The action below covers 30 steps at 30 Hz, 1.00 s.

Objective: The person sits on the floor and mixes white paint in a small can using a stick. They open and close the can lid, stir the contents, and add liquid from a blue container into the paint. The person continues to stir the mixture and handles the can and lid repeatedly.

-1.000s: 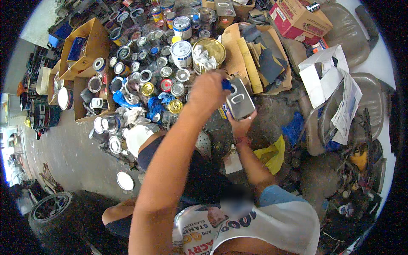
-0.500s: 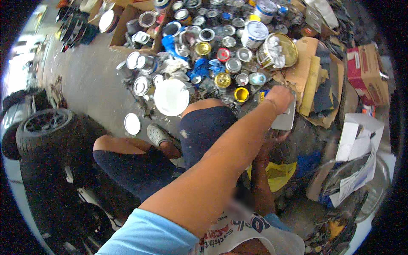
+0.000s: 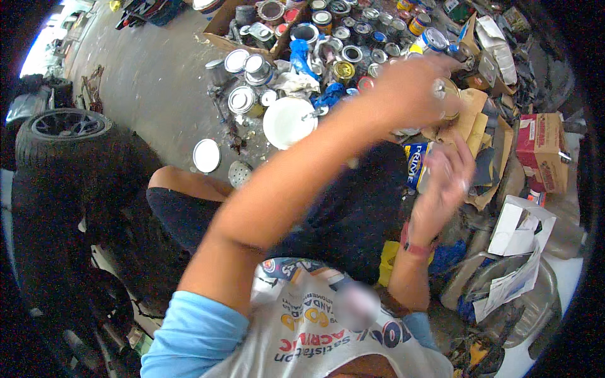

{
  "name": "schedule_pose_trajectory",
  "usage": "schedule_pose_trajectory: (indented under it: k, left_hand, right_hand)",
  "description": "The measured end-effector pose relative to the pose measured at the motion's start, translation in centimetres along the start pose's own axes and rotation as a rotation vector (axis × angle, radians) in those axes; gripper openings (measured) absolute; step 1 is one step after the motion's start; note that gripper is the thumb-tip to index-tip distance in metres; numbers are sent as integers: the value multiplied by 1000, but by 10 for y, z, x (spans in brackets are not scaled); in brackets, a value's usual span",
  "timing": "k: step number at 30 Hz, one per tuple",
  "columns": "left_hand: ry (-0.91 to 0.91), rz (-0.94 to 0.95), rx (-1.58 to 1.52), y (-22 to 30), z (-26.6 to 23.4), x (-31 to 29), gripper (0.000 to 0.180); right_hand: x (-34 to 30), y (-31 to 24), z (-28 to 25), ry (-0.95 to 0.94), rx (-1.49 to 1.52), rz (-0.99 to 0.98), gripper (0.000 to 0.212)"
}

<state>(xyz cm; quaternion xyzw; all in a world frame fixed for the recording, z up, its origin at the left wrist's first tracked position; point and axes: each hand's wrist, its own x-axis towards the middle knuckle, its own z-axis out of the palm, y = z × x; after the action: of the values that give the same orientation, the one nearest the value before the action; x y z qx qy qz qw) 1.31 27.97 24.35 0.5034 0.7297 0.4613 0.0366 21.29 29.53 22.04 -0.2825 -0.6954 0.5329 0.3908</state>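
Note:
My left hand (image 3: 409, 94) is raised at the upper right, over the far cluster of cans. It is smeared by motion, so whether it holds anything cannot be made out. Lower down, my right hand (image 3: 449, 179), with a red wristband, has its fingers apart and looks bare, though blurred. Just beside it stands a rectangular metal can with a blue label (image 3: 416, 165), partly hidden by that hand; whether they touch is unclear. Behind my left hand the rim of a gold-coloured bucket (image 3: 452, 104) shows.
Many paint cans crowd the floor ahead, beside a white basin (image 3: 287, 123) and a round white lid (image 3: 207, 155). Flattened cardboard (image 3: 472, 107) and a red-and-brown carton (image 3: 542, 151) lie right. A wheel (image 3: 69, 124) is at left, a grey plastic chair (image 3: 535, 296) at lower right.
My left hand has come off the rectangular can and moved up and away. My right hand has risen from beneath the can to its right side, fingers spread. The view has shifted.

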Motion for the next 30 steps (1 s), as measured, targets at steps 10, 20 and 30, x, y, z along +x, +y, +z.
schedule_pose_trajectory:
  k: [10, 20, 30]
  left_hand:
    - [7, -637, 406, -103, -287, -252, 56]
    - [203, -591, 470, -131, -298, -293, 58]
    - [271, -620, 513, -124, -308, -302, 53]
  right_hand:
    - [24, 135, 225, -893, -1011, -76, 35]
    - [-48, 188, 282, -914, -634, -314, 30]
    - [-19, 159, 247, -1227, -1098, -419, 31]
